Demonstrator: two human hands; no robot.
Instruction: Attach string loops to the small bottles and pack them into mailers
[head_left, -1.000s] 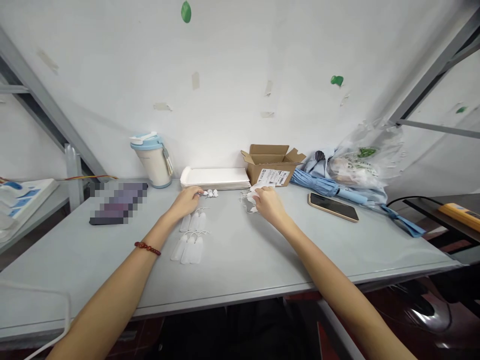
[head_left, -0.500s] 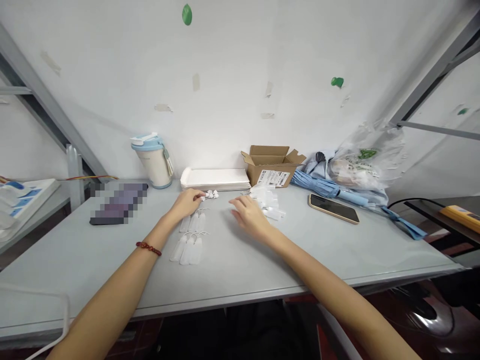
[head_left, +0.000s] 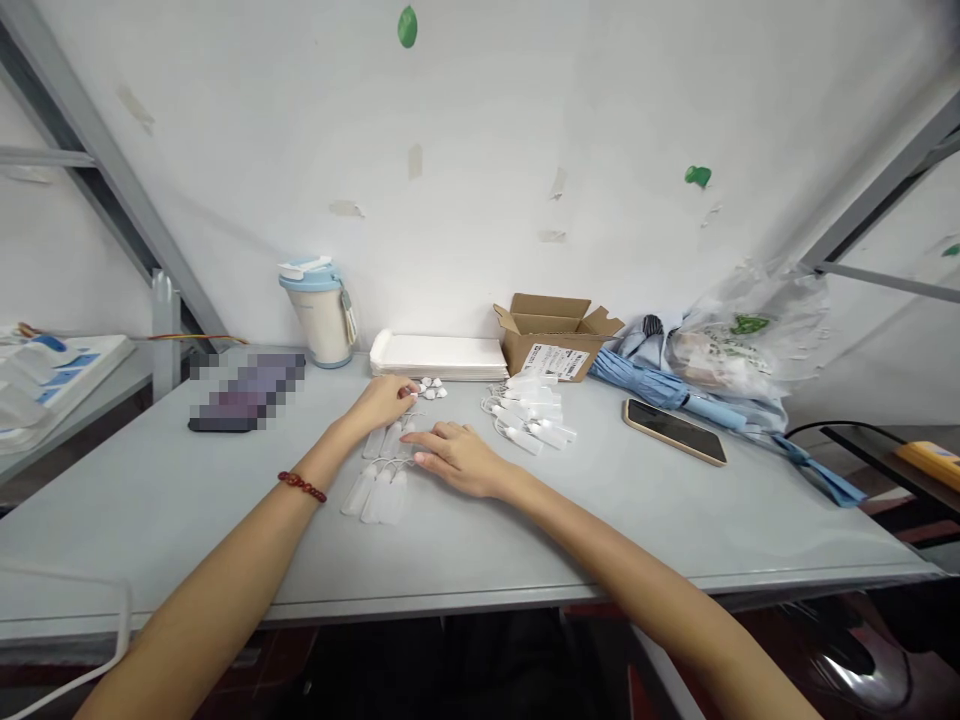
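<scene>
Tags [head_left: 375, 494]: slim, translucent, white-looped; set in two rows, left of centre on the desk [head_left: 600, 540].
Direction: loops toward the wall [head_left: 480, 120], long axes front to back, leaning slightly right.
Left hand [head_left: 384, 402]: narrowed beside white pieces [head_left: 430, 388]; cannot tell if holding any.
Right hand [head_left: 459, 460]: loosely open, index finger at upper row; contact unclear.

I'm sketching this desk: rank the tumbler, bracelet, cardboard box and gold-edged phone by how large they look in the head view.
1. Cardboard box
2. Tumbler
3. Gold-edged phone
4. Bracelet
</scene>
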